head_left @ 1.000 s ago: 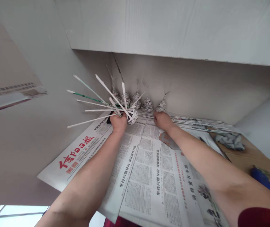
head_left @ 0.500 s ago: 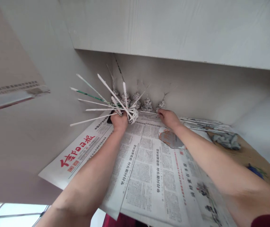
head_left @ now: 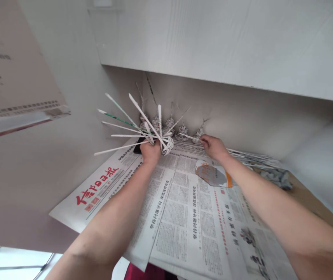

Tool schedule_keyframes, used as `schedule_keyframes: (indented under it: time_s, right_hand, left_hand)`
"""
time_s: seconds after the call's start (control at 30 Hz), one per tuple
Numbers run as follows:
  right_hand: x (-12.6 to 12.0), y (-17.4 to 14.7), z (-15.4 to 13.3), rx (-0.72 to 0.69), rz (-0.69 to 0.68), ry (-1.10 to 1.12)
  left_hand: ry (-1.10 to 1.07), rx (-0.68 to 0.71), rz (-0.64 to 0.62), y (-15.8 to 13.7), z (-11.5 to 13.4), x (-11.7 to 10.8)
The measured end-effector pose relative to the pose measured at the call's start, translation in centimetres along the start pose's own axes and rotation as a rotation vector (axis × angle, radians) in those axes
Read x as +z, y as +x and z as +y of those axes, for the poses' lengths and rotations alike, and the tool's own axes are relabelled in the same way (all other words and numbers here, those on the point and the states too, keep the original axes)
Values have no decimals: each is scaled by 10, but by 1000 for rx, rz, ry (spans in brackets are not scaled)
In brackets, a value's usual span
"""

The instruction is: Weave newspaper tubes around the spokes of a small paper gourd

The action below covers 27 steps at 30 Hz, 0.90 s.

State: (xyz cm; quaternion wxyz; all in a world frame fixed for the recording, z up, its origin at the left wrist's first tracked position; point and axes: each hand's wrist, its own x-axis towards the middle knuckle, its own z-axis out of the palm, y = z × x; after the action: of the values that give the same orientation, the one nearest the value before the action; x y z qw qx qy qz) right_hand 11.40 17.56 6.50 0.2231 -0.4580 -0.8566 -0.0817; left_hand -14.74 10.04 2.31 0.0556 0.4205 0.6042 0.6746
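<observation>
My left hand (head_left: 151, 151) is closed around a small woven ball of rolled newspaper (head_left: 166, 146). Long paper sticks (head_left: 137, 104) fan out from it to the left and upward, one with a green stripe. Farther right, my right hand (head_left: 213, 147) pinches a thin rolled paper stick (head_left: 190, 137) whose free end points left toward the woven ball, apart from it. Behind that stick, a bundle of similar paper sticks (head_left: 242, 156) lies along the back of the table.
Several finished woven paper pieces (head_left: 182, 132) with twisted stems stand against the back wall. Newspaper sheets (head_left: 180, 202) cover the table. On them lies a grey cut piece of card (head_left: 211, 174); a grey cloth-like lump (head_left: 278, 177) is at right. A cabinet (head_left: 213, 42) overhangs the back.
My right hand has lifted one paper stick from the bundle, and its end now shows to the left. My left hand still holds the woven ball. The view has shifted slightly.
</observation>
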Motion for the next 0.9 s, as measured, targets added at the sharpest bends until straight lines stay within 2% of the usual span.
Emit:
schedule_keyframes:
  time_s: [0.17,0.3,0.47,0.67,0.9]
  right_hand:
    - [3,4,-8,-34,-116,-274]
    - [7,5,-17,-49,-221,-385]
    - [7,7,-18,-49,-347,-394]
    - [11,14,-13,-46,-411,-338]
    - [14,6,-14,-25,-344,-304]
  left_hand:
    - [29,8,-7,1,-1,0]
    - [26,-14,-6,0,-2,1]
    - [46,-43,-28,-1,0,0]
    - [42,-10,-55,-3,3,-1]
    - [38,6,-37,-3,7,-2]
